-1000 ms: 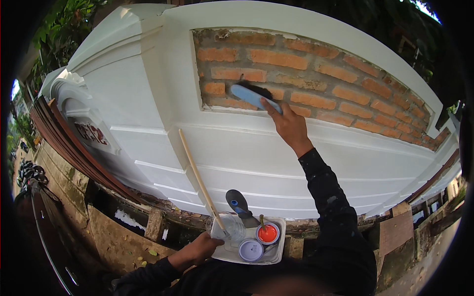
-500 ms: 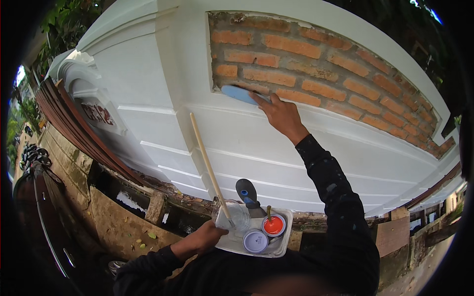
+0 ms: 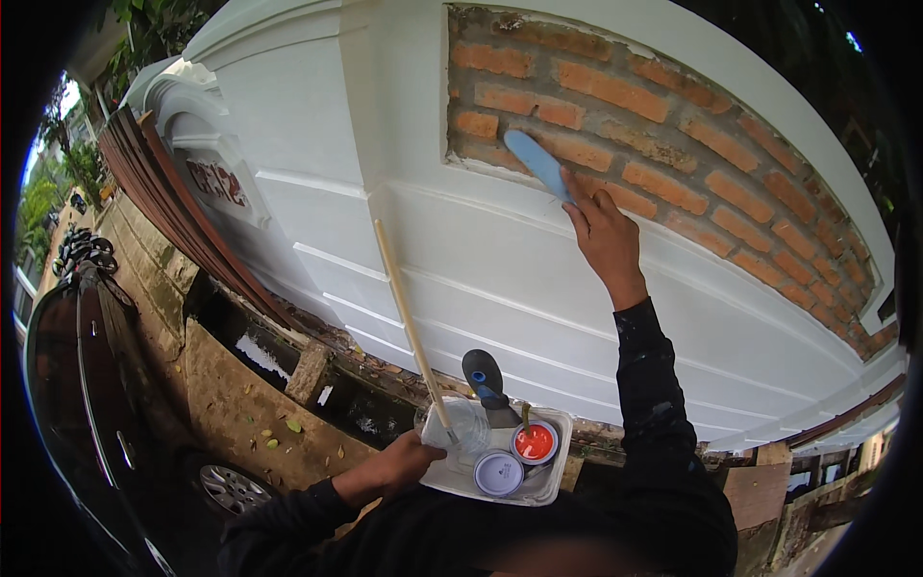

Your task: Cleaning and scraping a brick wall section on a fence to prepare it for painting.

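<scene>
My right hand (image 3: 604, 236) is raised against the wall and grips a light blue flat tool (image 3: 536, 162) whose blade lies on the lower edge of the bare orange brick panel (image 3: 663, 154). My left hand (image 3: 399, 466) holds a white plastic tray (image 3: 553, 481) at waist height. In the tray stand a small pot of red-orange paint (image 3: 534, 442), a round white lid (image 3: 498, 473), a clear cup and a dark scraper with a blue spot (image 3: 484, 377). A long pale wooden stick (image 3: 409, 322) rises from the tray toward the wall.
The white moulded wall (image 3: 500, 288) fills the view ahead. Below it run a concrete drain channel (image 3: 288, 365) and a rough kerb with fallen leaves. A dark car (image 3: 96, 404) stands at the lower left. Brown boards (image 3: 183, 221) lean at the wall's left end.
My right hand has slid the blue tool down and right along the brick panel's lower-left edge. The view has moved closer to the wall. The tray stays in my left hand.
</scene>
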The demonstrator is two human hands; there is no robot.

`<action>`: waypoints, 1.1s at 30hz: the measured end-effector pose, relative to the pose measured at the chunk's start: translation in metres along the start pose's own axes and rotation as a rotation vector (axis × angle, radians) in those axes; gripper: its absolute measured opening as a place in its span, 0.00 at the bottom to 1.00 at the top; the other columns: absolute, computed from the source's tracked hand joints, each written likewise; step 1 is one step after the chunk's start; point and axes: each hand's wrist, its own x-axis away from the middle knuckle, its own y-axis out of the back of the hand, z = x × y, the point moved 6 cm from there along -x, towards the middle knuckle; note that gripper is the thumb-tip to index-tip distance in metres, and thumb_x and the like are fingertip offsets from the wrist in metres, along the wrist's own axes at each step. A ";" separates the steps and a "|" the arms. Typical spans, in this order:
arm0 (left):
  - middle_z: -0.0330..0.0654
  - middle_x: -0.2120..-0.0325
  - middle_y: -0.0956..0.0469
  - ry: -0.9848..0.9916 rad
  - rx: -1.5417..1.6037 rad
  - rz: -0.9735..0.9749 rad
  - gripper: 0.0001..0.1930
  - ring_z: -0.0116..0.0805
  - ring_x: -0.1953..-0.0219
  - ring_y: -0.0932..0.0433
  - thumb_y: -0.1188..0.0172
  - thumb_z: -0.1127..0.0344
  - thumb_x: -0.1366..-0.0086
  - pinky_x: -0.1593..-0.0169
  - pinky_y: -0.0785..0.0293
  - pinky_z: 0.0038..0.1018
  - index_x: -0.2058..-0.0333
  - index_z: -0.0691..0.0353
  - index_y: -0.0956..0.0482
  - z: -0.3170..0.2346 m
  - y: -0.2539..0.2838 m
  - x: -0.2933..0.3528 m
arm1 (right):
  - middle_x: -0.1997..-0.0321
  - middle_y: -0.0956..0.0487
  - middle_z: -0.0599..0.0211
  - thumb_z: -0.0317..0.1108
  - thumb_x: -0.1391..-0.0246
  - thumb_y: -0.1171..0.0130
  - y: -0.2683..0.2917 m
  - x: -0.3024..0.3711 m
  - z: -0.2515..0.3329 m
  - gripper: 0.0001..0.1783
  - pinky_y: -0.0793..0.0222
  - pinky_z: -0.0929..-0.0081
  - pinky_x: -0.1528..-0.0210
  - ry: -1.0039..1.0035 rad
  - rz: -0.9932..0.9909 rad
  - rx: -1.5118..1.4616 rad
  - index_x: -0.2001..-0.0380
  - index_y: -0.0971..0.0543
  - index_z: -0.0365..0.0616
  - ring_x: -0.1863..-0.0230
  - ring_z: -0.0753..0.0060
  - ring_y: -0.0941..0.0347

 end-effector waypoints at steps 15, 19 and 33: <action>0.35 0.68 0.25 0.019 0.053 -0.040 0.17 0.21 0.72 0.32 0.46 0.71 0.36 0.69 0.34 0.20 0.48 0.68 0.26 0.007 -0.028 -0.006 | 0.61 0.16 0.58 0.33 0.51 0.34 0.159 -0.053 -0.110 0.22 0.28 0.69 0.61 -0.231 0.665 -0.053 0.49 0.18 0.56 0.66 0.64 0.20; 0.43 0.47 0.28 0.152 -0.031 0.055 0.24 0.31 0.46 0.32 0.46 0.73 0.35 0.39 0.39 0.28 0.41 0.68 0.33 0.002 -0.037 -0.003 | 0.58 0.16 0.61 0.41 0.46 0.36 0.097 -0.040 -0.047 0.21 0.29 0.68 0.57 -0.070 0.517 -0.253 0.47 0.20 0.67 0.61 0.62 0.21; 0.43 0.52 0.23 0.064 -0.049 0.119 0.16 0.31 0.49 0.28 0.46 0.72 0.34 0.42 0.35 0.28 0.48 0.68 0.26 -0.020 -0.057 -0.034 | 0.50 0.19 0.63 0.42 0.43 0.39 0.112 0.073 -0.189 0.23 0.27 0.66 0.49 -0.305 0.411 -0.021 0.43 0.24 0.72 0.51 0.59 0.22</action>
